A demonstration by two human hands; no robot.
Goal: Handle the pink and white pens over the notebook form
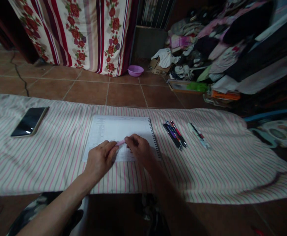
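Note:
Both my hands rest on a spiral-bound notebook [120, 129] lying open on a striped cloth. My left hand [100, 159] and my right hand [138, 147] each pinch an end of a small pink pen [120, 142] held just above the ruled page. Fingers of both hands are curled closed around it. The binding runs down the notebook's right edge.
A dark phone [29, 121] lies on the striped cloth [219, 164] at the left. Several pens [174, 133] and a white pen [198, 135] lie to the right. Beyond are a tiled floor, a floral curtain [84, 32], a purple bowl [135, 70] and a heap of clothes [207, 49].

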